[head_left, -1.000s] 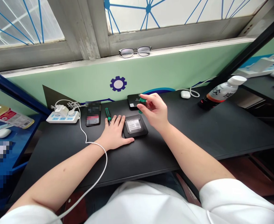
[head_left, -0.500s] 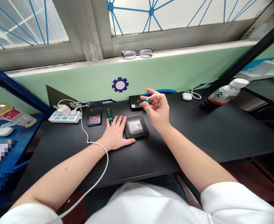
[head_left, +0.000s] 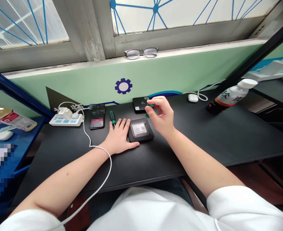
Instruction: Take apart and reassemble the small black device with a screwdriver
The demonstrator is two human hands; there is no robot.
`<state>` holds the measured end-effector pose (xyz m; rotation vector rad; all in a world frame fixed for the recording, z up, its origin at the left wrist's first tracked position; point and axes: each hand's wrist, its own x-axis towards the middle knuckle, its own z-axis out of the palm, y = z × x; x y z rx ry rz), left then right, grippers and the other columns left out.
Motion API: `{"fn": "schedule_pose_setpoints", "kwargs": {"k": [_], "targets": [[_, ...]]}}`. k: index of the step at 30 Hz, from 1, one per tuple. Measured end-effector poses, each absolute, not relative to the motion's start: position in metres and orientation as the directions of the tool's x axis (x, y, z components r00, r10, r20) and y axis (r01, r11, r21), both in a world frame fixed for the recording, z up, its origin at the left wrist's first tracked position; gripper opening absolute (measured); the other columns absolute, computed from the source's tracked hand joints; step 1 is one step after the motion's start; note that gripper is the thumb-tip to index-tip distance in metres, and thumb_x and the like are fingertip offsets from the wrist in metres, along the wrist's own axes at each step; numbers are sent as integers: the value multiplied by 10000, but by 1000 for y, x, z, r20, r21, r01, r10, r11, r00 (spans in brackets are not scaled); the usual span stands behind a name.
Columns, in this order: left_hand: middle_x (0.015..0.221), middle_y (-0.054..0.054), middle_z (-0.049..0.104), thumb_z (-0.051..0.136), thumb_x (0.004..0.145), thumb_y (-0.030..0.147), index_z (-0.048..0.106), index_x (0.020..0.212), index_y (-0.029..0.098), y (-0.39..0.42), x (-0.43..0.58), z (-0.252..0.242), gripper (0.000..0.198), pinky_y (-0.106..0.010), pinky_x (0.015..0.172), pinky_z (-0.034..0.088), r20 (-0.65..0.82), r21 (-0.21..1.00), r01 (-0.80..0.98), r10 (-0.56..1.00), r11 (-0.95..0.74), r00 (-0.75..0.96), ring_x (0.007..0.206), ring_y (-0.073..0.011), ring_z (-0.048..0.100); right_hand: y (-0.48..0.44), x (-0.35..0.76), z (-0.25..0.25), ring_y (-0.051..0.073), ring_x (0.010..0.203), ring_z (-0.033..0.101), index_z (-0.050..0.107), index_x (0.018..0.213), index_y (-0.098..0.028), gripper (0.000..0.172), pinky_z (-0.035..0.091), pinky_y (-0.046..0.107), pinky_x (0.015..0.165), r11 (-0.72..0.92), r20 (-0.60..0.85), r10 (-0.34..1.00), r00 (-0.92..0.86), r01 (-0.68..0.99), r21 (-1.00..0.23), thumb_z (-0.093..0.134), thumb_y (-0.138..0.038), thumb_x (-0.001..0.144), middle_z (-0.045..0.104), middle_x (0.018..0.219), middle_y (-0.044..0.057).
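A black square device (head_left: 145, 136) with a white label lies on the desk, its labelled face up. My left hand (head_left: 119, 137) rests flat with fingers spread, its thumb and forefinger against the device's left side. My right hand (head_left: 162, 116) grips a green-handled screwdriver (head_left: 147, 115) that stands upright, its tip at the far right corner of the device. The fingers hide part of the handle. A second green screwdriver (head_left: 111, 116) lies just beyond my left fingers. Behind the device is a flat black cover (head_left: 138, 104) with a small white sticker.
A phone (head_left: 97, 121) and a white power strip (head_left: 64, 120) lie to the left. A white cable (head_left: 111, 166) crosses my left forearm. At the right are a white earbud case (head_left: 193, 98) and a bottle (head_left: 231, 96). Glasses (head_left: 141, 53) sit on the sill.
My right fingers, which were raised and spread around the screwdriver handle, have curled in closer around it. My left hand and the device stay in place.
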<state>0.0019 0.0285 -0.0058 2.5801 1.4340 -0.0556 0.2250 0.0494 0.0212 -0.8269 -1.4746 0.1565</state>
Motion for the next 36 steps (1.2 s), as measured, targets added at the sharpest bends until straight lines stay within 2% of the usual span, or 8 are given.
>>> {"fn": "schedule_pose_setpoints", "kwargs": {"k": [6,12,16,19,23,28,33,36], "targets": [[1832,-196,213,622,908,811,166,1773,171,29,2,-6,1169,-790,1322,113,-126,157,847,840,-508,527,1703,-470,137,49,225,20,183,820,595,715,1062,-281,363,567,376,721,653,764,621,175,425,-627,826,-588,904,637,983,22],[1832,-200,203,608,913,815,160,1773,149,29,2,-5,1177,-802,1316,111,-124,155,844,837,-513,532,1701,-473,140,51,226,20,187,862,610,715,1148,-282,314,592,380,769,603,733,640,229,441,-664,773,-517,946,620,1025,31],[1834,-189,201,596,912,823,152,1775,152,29,2,-6,1180,-780,1329,98,-136,153,848,839,-508,527,1708,-451,127,69,250,17,187,915,623,675,1205,-265,308,587,357,810,440,629,617,472,456,-774,697,-450,960,585,1043,34],[1838,-182,194,587,907,834,148,1777,156,29,1,-5,1187,-775,1334,89,-146,156,849,838,-505,526,1711,-450,117,85,274,12,179,830,583,667,1163,-239,300,582,393,883,255,546,668,506,534,-806,685,-387,902,555,942,5],[1838,-179,196,578,905,847,139,1776,146,29,2,-5,1202,-767,1340,95,-146,152,851,840,-502,522,1711,-447,120,98,293,3,219,865,613,672,1097,-200,328,554,429,956,-25,365,788,496,617,-786,723,-311,792,588,871,4],[1835,-176,215,590,907,831,156,1776,174,29,3,-4,1173,-757,1344,107,-142,141,858,847,-495,512,1707,-451,143,107,306,-9,264,936,667,671,1131,-199,360,558,432,950,-300,118,838,532,632,-715,713,-301,788,708,952,69],[1832,-185,215,555,938,812,142,1774,144,29,3,-5,1147,-734,1356,110,-146,144,868,857,-475,494,1710,-435,149,113,315,-23,296,987,699,698,1025,-195,242,578,461,953,-333,92,869,486,712,-618,717,-301,808,733,1011,116],[1827,-195,228,546,948,808,155,1771,144,29,2,-7,1128,-725,1357,115,-131,154,868,861,-473,492,1708,-431,164,113,314,-28,324,1021,697,702,1060,-179,279,574,515,980,-300,129,876,465,735,-608,726,-316,818,715,1083,157]]}}
